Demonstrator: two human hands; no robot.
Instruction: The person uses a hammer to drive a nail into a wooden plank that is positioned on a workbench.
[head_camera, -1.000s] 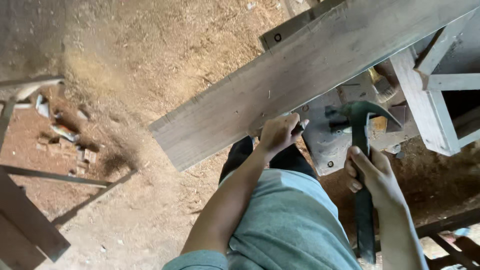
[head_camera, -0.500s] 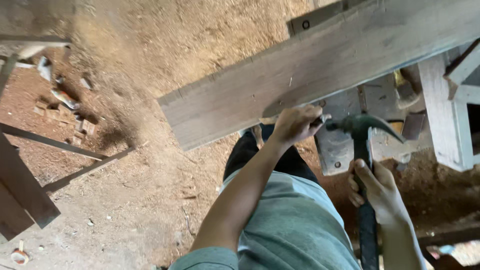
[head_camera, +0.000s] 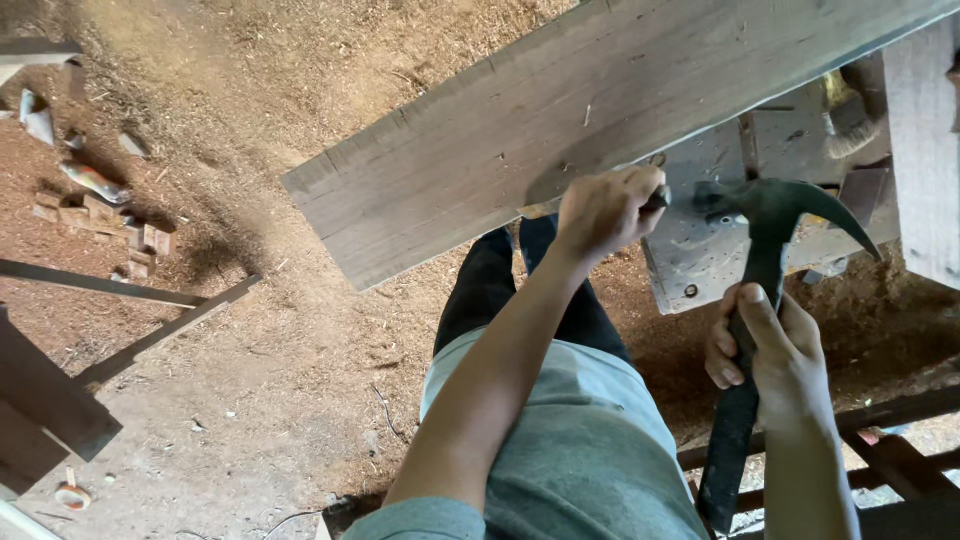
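Sawdust-strewn dirt floor (head_camera: 250, 380) shows throughout. Small rectangular wood offcuts (head_camera: 100, 215) lie scattered at upper left, near a dark thin wooden strip (head_camera: 95, 285) that crosses toward heavier dark timber pieces (head_camera: 45, 400) at lower left. A pale upright wooden post (head_camera: 920, 150) stands at right; dark reddish rails (head_camera: 880, 430) run at lower right.

grey-green t-shirt, black trousers, bare forearms.

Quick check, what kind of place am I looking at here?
Likely a rough woodworking yard or shed: a long wooden plank lies above a sawdust-strewn dirt floor, the right hand grips a claw hammer, and wood offcuts lie about.
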